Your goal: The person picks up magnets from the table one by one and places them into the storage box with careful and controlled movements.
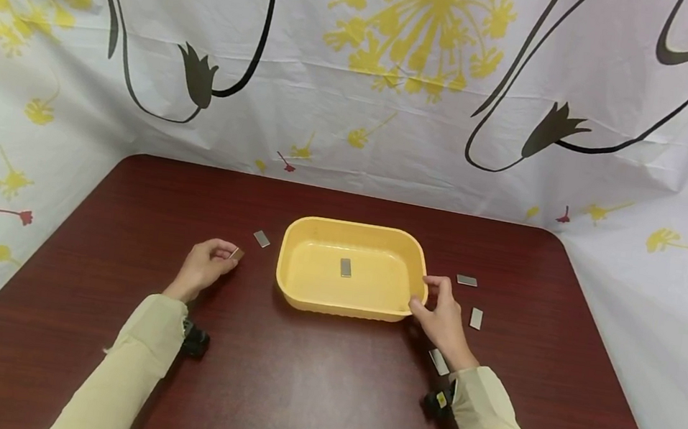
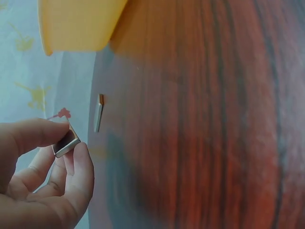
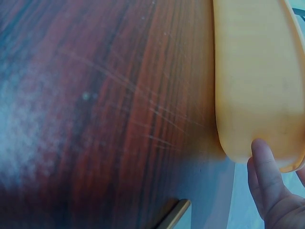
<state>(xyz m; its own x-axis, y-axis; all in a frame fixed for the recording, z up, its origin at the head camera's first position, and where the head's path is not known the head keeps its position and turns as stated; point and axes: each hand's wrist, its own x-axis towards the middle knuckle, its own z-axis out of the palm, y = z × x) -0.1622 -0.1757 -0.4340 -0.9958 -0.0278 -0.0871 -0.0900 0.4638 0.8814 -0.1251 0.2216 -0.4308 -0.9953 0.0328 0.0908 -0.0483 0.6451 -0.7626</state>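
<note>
My left hand (image 1: pixel 204 268) pinches a small flat rectangular silvery tile (image 2: pixel 66 144) between thumb and fingers, slightly above the table left of the yellow plastic basin (image 1: pixel 344 310). Its shiny edge and a dark face show in the left wrist view. A similar tile (image 1: pixel 262 238) lies just beyond that hand, and another tile (image 1: pixel 346 268) lies inside the basin. At the basin's right end, my right hand (image 1: pixel 442 322) grips the rim and front corner with thumb and fingers. The right wrist view shows a fingertip (image 3: pixel 259 145) against the wall; the other fingers are partly hidden there.
Right of the basin lie a tile (image 1: pixel 466 281) near the back and a second tile (image 1: pixel 477 319). A third tile (image 1: pixel 439 362) is beside my right wrist. The dark red-brown wooden table (image 1: pixel 308 384) meets a flowered white cloth (image 1: pixel 356 122) behind.
</note>
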